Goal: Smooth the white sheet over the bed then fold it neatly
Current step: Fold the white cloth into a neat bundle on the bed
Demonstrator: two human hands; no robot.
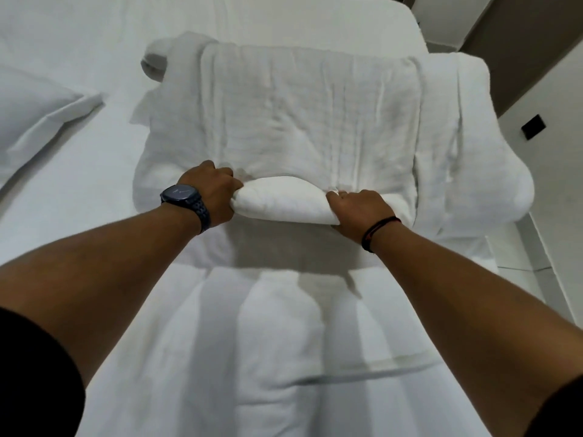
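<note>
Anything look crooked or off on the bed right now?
Yes. The folded white sheet is uneven: a loose rolled end sticks out at its far left corner, and its right side bulges over the bed's edge. Both the left hand and right hand grip the near fold.

We find no readable text, label, brand or number anywhere; the dark watch face [180,193] shows only faint marks, illegible.

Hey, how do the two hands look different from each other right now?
The left hand has a dark watch on its wrist; the right hand has a thin dark cord bracelet. The left hand sits slightly farther up the bed than the right. Both grip opposite ends of the same rolled fold of the white sheet.
</note>
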